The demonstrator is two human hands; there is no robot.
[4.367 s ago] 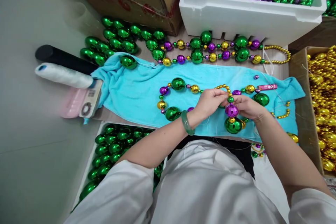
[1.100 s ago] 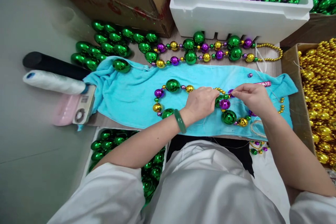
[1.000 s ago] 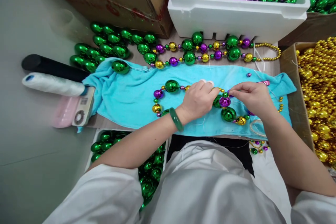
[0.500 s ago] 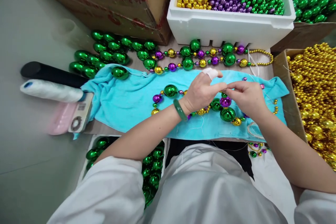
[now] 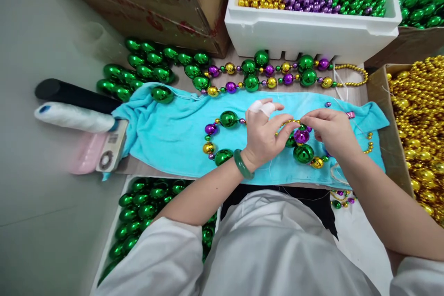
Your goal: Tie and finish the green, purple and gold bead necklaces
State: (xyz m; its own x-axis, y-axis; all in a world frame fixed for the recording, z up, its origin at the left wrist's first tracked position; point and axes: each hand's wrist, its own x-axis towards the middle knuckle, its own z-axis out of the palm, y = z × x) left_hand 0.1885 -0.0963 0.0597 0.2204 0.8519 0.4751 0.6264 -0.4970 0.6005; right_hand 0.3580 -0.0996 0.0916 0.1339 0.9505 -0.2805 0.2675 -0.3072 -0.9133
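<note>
white shirt (image 5: 277, 249) | 1 green bangle (image 5: 243, 164) | white tape (image 5: 255, 106) on left fingers (image 5: 279, 107)

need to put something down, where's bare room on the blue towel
The blue towel is bare at left, between its bunched folds and the bead loop; a smaller patch lies inside that loop. Crowded: around the left hand and right hand, and by the small gold beads at right.

One left hand (image 5: 265, 138), one right hand (image 5: 329, 130) and one green bracelet (image 5: 242, 164) are pictured. Three cardboard boxes (image 5: 194, 23) and one turquoise towel (image 5: 183, 134) also appear.
</note>
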